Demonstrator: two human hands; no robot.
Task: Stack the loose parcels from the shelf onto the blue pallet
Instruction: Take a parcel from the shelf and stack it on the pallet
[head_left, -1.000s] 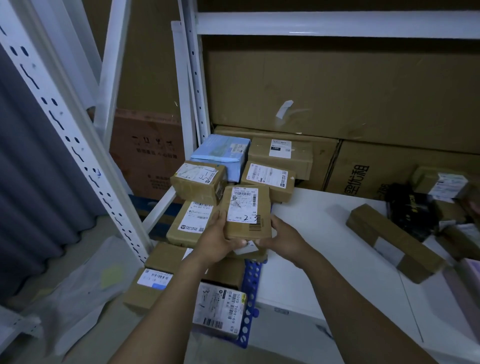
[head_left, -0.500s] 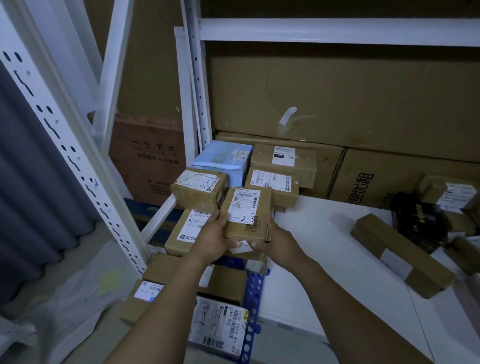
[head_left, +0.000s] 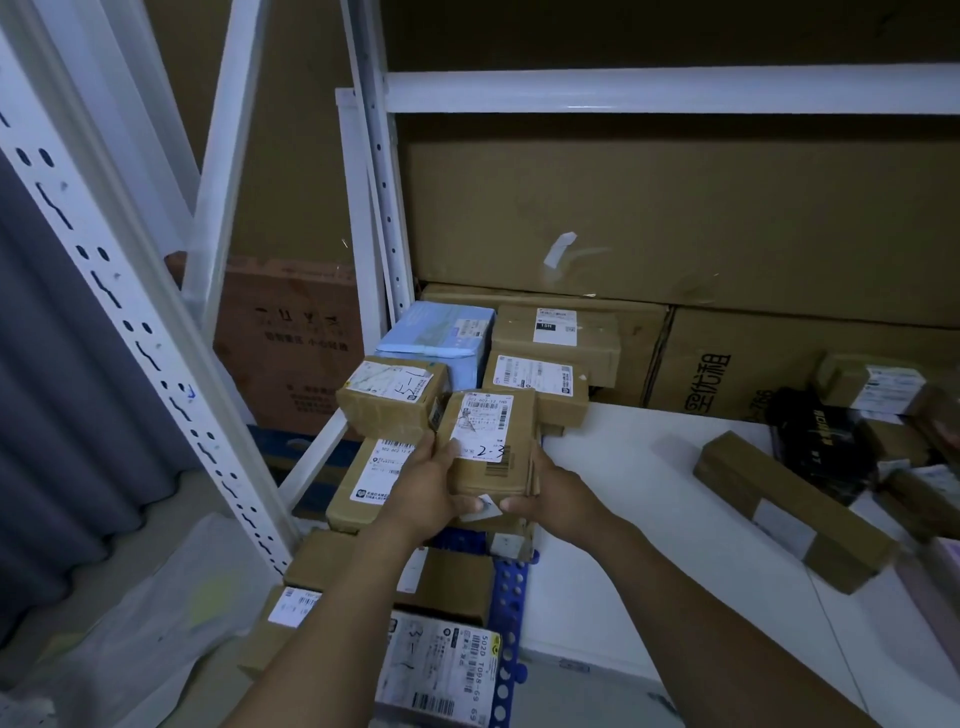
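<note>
A brown cardboard parcel (head_left: 493, 441) with a white label marked "2-3" is held between both hands at the centre of the head view. My left hand (head_left: 426, 488) grips its left side and near edge; my right hand (head_left: 550, 493) grips its right side. It hangs just above a stack of parcels on the blue pallet (head_left: 506, 623), whose perforated edge shows below. On that stack are a long flat box (head_left: 363, 483), a taped box marked "5-1" (head_left: 389, 400), a light blue parcel (head_left: 436, 338) and labelled brown boxes (head_left: 540, 379).
The white shelf board (head_left: 649, 499) stretches right, carrying a long brown box (head_left: 789, 509), a black package (head_left: 821, 441) and several small parcels (head_left: 878, 384). White perforated rack posts (head_left: 135, 332) stand left. Large flat cartons (head_left: 675, 218) line the back. Lower parcels (head_left: 441, 665) lie nearest me.
Both hands have carried the "2-3" parcel slightly forward and up over the stack; the camera has tilted a little, shifting the scene downward.
</note>
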